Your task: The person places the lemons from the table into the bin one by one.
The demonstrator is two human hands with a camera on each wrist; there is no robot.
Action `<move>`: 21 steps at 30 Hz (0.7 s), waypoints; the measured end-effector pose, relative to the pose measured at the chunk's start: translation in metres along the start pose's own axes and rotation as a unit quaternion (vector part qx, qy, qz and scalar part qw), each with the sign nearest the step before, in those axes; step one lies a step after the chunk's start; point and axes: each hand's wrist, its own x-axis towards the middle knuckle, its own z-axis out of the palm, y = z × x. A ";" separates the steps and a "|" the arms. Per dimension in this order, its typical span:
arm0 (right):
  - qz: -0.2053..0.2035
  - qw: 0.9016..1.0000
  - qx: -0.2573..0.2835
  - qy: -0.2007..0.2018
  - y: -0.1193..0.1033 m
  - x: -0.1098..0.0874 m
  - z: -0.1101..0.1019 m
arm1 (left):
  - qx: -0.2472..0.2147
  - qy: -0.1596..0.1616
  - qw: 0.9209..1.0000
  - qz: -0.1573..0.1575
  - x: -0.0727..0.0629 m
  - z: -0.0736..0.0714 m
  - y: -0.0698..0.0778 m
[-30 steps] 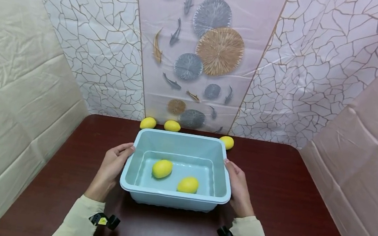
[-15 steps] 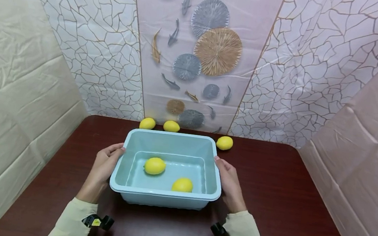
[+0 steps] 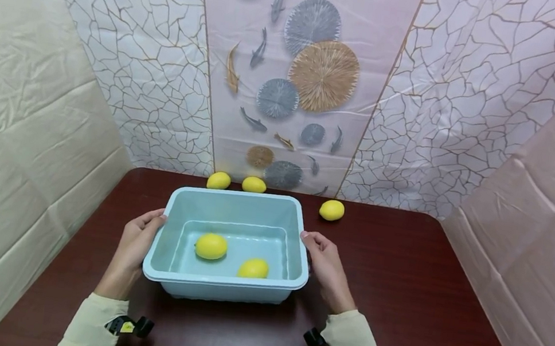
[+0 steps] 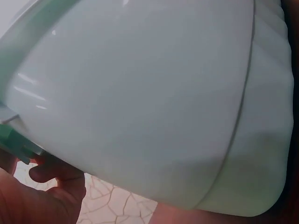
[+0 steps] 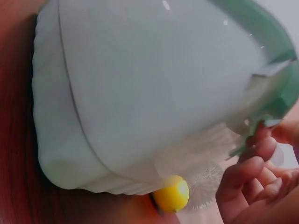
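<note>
Your left hand (image 3: 136,239) and right hand (image 3: 326,262) grip the pale blue, rectangular plastic tub (image 3: 221,292) by its 2 short sides. Each thumb lies at the rolled rim, and in the right wrist view your right fingers curl under the lip; the left wrist view shows only part of your left hand's hold. The tub is upright in front of you, left of centre over the dark red-brown, glossy table (image 3: 425,283); you cannot tell whether its base touches the surface.

Inside lie 2 yellow, oval lemons: the left lemon (image 3: 211,246) farther back, and the right lemon (image 3: 253,268) close to the front wall and partly hidden by it. Another 3 are outside on the table: a pair, the far-left lemon (image 3: 218,181) and the middle lemon (image 3: 254,184), beyond the back rim, and the far-right lemon (image 3: 332,210) past the back right corner.

The tub should feel light and fairly stiff, with some flex in its thin walls. Those smooth sides look slippery, so the rim's overhanging lip is your best hold, midway along each short side. The lemons inside look firm and would probably roll if you tilted it.
</note>
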 end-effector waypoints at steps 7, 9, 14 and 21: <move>-0.021 0.999 0.029 -0.038 -0.004 -0.004 0.008 | -0.001 -0.002 1.000 -0.020 -0.003 -0.013 -0.004; -0.026 0.998 0.037 -0.042 -0.005 -0.004 0.011 | 0.001 -0.001 1.000 -0.025 -0.004 -0.017 -0.006; -0.028 0.997 0.048 -0.046 -0.006 -0.003 0.020 | 0.003 0.007 1.000 -0.028 -0.004 -0.024 -0.007; -0.022 0.997 0.047 -0.056 -0.008 -0.003 0.028 | 0.002 0.023 0.999 -0.034 -0.004 -0.034 -0.008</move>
